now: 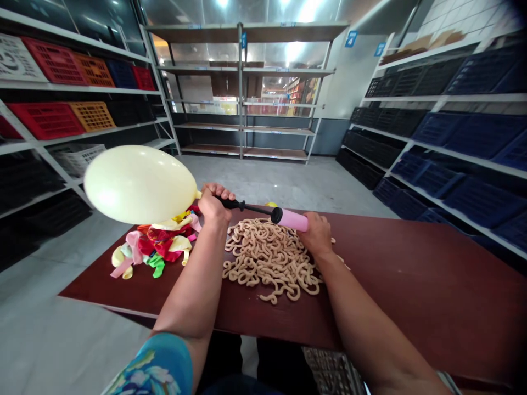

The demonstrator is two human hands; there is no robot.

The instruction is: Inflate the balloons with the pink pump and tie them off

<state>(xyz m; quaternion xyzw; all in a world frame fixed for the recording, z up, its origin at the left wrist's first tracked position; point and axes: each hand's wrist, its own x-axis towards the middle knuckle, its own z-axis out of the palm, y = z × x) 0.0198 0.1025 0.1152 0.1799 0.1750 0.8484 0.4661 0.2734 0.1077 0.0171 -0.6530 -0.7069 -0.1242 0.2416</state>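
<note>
A pale yellow balloon (140,185), swollen large, points left with its neck at my left hand (216,202). That hand is closed round the black end of a balloon pump (290,220), where the balloon's neck meets it. My right hand (316,235) wraps the far end of the pump's pink barrel. A black rod shows between the black end and the barrel. Below the pump lies a heap of beige, curled, rope-like pieces (267,255). Limp balloons (158,241) in red, pink, yellow and green are piled left of my left forearm.
The dark red table (411,274) stretches right. Shelves with crates (53,60) stand left, and racks of dark blue crates (473,137) right. A metal rack (241,71) is at the back. A small yellow thing (270,204) shows behind the heap.
</note>
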